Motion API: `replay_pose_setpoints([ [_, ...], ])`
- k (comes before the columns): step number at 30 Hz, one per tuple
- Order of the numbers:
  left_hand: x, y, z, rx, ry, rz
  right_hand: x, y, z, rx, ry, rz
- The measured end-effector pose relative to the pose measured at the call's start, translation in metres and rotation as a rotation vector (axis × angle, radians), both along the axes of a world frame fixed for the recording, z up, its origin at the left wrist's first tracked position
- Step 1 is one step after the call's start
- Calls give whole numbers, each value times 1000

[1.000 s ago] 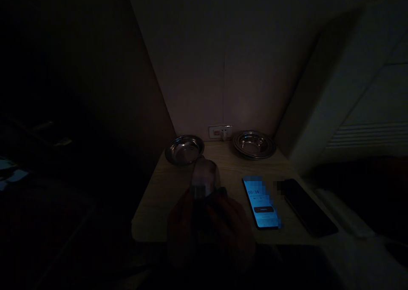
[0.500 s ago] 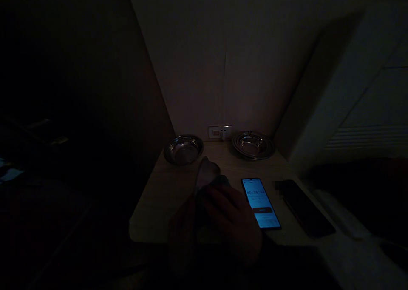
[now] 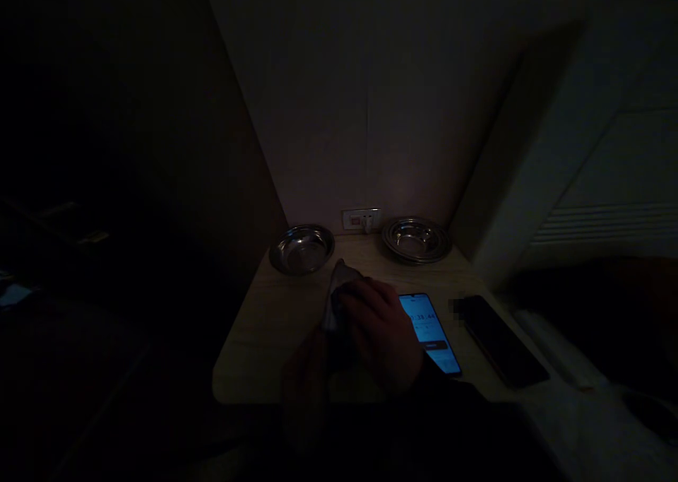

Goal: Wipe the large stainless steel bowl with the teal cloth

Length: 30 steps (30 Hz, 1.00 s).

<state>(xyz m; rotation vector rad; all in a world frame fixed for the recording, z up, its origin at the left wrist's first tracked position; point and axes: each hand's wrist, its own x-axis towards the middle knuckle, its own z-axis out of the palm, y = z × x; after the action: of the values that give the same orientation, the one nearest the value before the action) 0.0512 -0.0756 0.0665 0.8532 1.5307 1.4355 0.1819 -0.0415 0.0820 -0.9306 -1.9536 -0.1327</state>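
Observation:
In very dim light, a shiny metal bowl (image 3: 344, 273) is tilted up edge-on over the near part of a small wooden table (image 3: 254, 355). My left hand (image 3: 304, 383) is closed on its lower left rim. My right hand (image 3: 378, 333) is closed on a dark cloth (image 3: 337, 300) and presses it against the bowl's face. The fingers of the right hand lie near the bowl's upper edge. Much of the bowl is hidden by the hands, the cloth and shadow.
A metal bowl (image 3: 301, 251) stands at the back left, and a stack of metal bowls (image 3: 417, 242) at the back right. Between them is a wall socket (image 3: 361, 219). A lit phone (image 3: 431, 333) and a dark phone (image 3: 503, 344) lie on the right.
The bowl has turned from facing me more broadly to nearly edge-on. My right hand, with the cloth, has moved up along it and now covers part of the lit phone.

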Motion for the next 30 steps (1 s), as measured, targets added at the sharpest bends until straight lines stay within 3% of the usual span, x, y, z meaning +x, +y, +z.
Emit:
replay_pose_setpoints([
  [4, 1, -1, -4, -9, 5, -5, 1, 3, -2, 71, -41, 42],
  [9, 5, 0, -5, 7, 1, 14, 2, 9, -10, -55, 137, 15],
  [14, -1, 1, -4, 47, 64, 132, -3, -17, -36, -75, 214, 40],
  [15, -3, 0, -6, 76, 142, 228, -5, -23, -40, -76, 226, 32],
  [17, -7, -3, -12, 75, 208, 178, -7, -31, -45, -72, 245, 16],
  [20, -8, -9, -17, 107, 222, 204, -10, -35, -47, -63, 258, 5],
  [23, -3, -11, -10, 88, 182, 180, -10, -36, -46, -59, 256, -4],
  [26, 2, -8, 4, -17, 74, 68, -11, -37, -47, -54, 245, -11],
  [30, -2, -7, 10, -13, 131, 82, -12, -39, -48, -61, 232, -15],
])
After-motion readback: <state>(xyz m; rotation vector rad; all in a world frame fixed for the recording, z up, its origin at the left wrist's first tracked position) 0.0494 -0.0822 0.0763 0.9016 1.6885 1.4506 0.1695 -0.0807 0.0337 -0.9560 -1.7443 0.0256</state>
